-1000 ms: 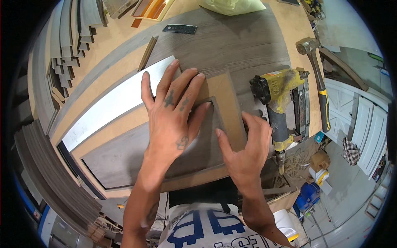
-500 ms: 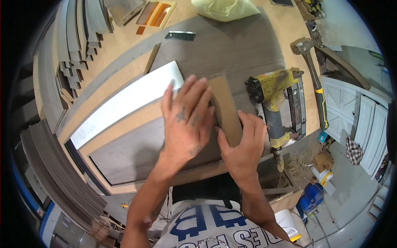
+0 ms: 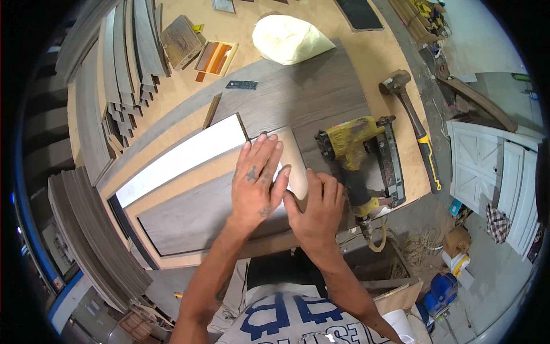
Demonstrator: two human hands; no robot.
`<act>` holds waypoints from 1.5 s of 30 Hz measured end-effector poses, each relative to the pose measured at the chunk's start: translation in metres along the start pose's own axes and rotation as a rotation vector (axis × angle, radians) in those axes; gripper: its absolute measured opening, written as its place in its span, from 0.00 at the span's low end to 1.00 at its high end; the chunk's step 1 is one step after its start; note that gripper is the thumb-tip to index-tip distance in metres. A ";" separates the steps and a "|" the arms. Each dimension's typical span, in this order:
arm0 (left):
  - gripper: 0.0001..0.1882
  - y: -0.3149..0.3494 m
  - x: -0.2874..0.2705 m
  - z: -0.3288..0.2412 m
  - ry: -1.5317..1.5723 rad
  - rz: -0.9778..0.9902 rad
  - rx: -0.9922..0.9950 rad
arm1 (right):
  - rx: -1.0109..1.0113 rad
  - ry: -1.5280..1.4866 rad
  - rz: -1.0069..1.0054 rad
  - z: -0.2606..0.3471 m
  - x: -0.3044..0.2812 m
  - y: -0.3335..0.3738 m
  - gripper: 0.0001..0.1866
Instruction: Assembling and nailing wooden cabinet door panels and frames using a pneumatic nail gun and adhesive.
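Observation:
A short tan and whitish board piece (image 3: 294,153) is between my hands over the grey-brown wood-grain plank. My left hand (image 3: 252,189) lies with its fingers stretched out along the board's left side. My right hand (image 3: 318,213) grips the board's near right end, thumb on the left and fingers curled on the right. Part of the board is hidden by both hands. Just left of my left hand, a white curved strip (image 3: 183,163) lies in a tan curved frame. The wood-grain plank (image 3: 303,86) extends beyond my hands.
A yellow-and-black nail gun (image 3: 358,155) lies just right of my right hand, with a hammer (image 3: 413,117) farther right. Beyond are a pale yellow bag (image 3: 289,40), a small dark blade-like piece (image 3: 242,85) and a phone (image 3: 359,14). Stacked curved strips (image 3: 123,63) sit at far left.
The board piece between my hands has tilted, showing a paler, whitish face instead of mostly brown. My left hand has flattened beside it. The whole view has shifted, showing more of the table's far side.

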State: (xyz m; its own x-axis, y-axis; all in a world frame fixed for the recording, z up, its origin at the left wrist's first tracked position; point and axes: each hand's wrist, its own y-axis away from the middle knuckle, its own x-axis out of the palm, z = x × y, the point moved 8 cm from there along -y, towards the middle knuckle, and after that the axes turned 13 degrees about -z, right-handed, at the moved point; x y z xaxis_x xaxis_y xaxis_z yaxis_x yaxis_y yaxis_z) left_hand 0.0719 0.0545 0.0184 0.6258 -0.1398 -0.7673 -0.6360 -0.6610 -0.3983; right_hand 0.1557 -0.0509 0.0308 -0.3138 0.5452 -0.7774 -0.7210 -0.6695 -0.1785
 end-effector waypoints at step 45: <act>0.25 -0.001 0.000 0.001 -0.006 0.021 -0.036 | 0.121 0.155 0.279 -0.076 -0.037 -0.122 0.39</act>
State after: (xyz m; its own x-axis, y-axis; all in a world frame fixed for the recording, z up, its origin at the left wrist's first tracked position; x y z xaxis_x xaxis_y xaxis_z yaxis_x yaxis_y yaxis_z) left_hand 0.0725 0.0563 0.0180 0.6096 -0.1497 -0.7784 -0.6325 -0.6838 -0.3638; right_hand 0.3024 -0.0276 0.0354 -0.4188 0.2600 -0.8701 -0.6915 -0.7124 0.1199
